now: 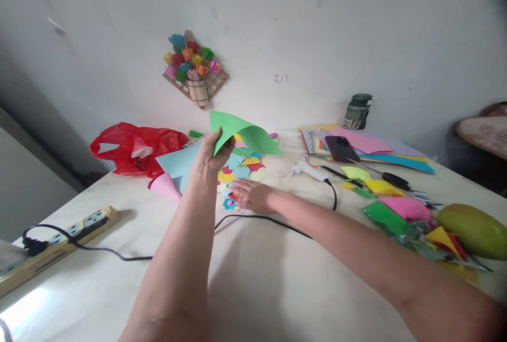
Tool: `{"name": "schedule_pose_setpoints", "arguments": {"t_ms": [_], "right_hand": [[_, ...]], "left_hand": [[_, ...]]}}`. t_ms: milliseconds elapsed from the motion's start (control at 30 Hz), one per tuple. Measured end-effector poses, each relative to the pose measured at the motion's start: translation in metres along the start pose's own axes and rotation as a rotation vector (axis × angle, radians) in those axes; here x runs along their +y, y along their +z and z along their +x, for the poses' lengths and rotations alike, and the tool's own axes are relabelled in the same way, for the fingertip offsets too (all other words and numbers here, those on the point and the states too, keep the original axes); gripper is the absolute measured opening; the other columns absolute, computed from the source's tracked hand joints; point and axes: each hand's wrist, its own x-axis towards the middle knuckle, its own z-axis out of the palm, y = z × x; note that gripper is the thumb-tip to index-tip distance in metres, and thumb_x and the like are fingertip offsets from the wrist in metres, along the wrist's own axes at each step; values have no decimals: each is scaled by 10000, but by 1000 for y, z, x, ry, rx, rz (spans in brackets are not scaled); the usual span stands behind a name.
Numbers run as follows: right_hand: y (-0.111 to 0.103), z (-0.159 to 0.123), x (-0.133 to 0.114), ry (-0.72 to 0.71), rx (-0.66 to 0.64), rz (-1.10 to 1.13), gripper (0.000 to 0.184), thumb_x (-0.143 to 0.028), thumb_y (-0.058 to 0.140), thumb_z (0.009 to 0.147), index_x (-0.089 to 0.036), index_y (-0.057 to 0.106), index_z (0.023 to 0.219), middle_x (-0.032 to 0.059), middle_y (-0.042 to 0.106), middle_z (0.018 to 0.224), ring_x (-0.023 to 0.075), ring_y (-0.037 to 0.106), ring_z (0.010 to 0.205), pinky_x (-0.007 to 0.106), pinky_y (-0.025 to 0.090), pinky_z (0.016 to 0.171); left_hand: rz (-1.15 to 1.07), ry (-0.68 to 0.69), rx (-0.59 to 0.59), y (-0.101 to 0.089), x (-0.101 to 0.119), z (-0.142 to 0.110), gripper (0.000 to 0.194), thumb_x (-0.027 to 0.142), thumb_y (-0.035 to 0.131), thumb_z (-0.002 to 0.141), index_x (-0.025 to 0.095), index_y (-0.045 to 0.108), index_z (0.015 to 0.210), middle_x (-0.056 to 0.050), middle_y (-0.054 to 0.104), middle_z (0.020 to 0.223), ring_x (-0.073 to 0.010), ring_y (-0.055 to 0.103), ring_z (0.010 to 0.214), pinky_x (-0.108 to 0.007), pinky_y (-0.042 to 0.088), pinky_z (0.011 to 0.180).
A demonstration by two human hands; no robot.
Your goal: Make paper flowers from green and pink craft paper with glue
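Note:
My left hand (217,153) is raised and closed on the left end of a sheet of green paper (247,130), which curls over toward the right. Lower down, my right hand (255,196) reaches in from the right, palm down and fingers stretched out over small coloured paper cutouts (242,172). A blue paper flower (228,203) with a pink centre lies by its fingertips. Just left of the cutouts are a light blue sheet (176,165) and a rolled pink paper (165,186), partly behind my left arm.
A red plastic bag (132,146) stands back left, with a power strip (75,236) nearer. To the right lie a glue gun (309,169), scissors (390,178), a phone (341,148) on stacked paper (412,161), a bottle (357,112), scraps (390,215) and a mango (475,230). A black cord crosses the table.

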Motion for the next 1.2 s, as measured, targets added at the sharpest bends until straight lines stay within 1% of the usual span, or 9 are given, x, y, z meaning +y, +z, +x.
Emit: {"name": "schedule_pose_setpoints", "arguments": {"t_ms": [133, 367, 500, 600, 700, 800, 933, 1067, 1200], "right_hand": [[1, 15, -10, 27, 27, 16, 532, -331, 301, 880, -75, 287, 1346, 135, 219, 1424, 213, 128, 1321, 360, 142, 1076], [11, 47, -18, 125, 43, 64, 544, -397, 275, 870, -149, 280, 1354, 54, 220, 1434, 201, 148, 1319, 358, 152, 1082], [17, 63, -23, 174, 79, 51, 515, -335, 278, 869, -132, 293, 1342, 67, 251, 1422, 220, 171, 1312, 382, 168, 1076], [8, 59, -24, 192, 140, 44, 458, -280, 286, 874, -127, 356, 1299, 81, 318, 1391, 207, 246, 1286, 377, 182, 1067], [-5, 44, -19, 159, 260, 50, 436, -255, 251, 888, -96, 384, 1271, 99, 373, 1355, 171, 292, 1258, 313, 214, 1048], [-11, 29, -3, 386, 273, 73, 530, -364, 237, 889, -48, 346, 1299, 144, 306, 1385, 207, 214, 1293, 332, 184, 1051], [-6, 20, 19, 706, 226, 70, 737, -545, 200, 846, -31, 164, 1373, 192, 161, 1427, 284, 126, 1313, 410, 151, 1037], [1, 28, 26, 786, 171, 60, 791, -605, 166, 820, -53, 122, 1384, 204, 144, 1428, 293, 121, 1313, 413, 129, 1030], [3, 46, 28, 781, 126, 52, 780, -608, 147, 817, -81, 111, 1392, 170, 111, 1443, 288, 84, 1319, 415, 95, 1038]], "left_hand": [[-4, -16, 9, 2, -6, -2, 85, 124, 529, 773, 131, 571, 700, -28, 610, 660, -98, 588, 625, -234, 519, 690], [-18, -41, -28, 6, -20, -2, 73, 121, 546, 760, 146, 572, 696, -19, 602, 641, -105, 593, 616, -236, 524, 672], [-19, -74, -65, 8, -26, -5, 25, 135, 567, 750, 127, 577, 729, -32, 604, 647, -116, 602, 632, -246, 525, 678], [-28, -69, -57, 10, -26, -8, 22, 139, 564, 751, 131, 582, 762, -37, 610, 667, -121, 608, 655, -250, 523, 689], [-32, -35, -47, 11, -20, -10, 57, 137, 531, 771, 153, 586, 775, -30, 617, 671, -117, 607, 662, -243, 521, 697], [-37, -17, -80, 11, -15, -8, 75, 134, 514, 782, 148, 578, 743, -19, 618, 642, -108, 600, 633, -235, 519, 696], [-40, 0, -122, 10, -14, -6, 86, 134, 512, 787, 142, 566, 721, -8, 628, 645, -98, 601, 630, -232, 516, 713], [-31, -11, -122, 9, -15, -7, 83, 139, 506, 793, 144, 573, 743, -13, 626, 654, -101, 607, 662, -234, 513, 732], [-31, -15, -112, 4, -12, -4, 69, 147, 517, 787, 136, 574, 749, -20, 623, 661, -105, 610, 663, -232, 515, 722]]}}
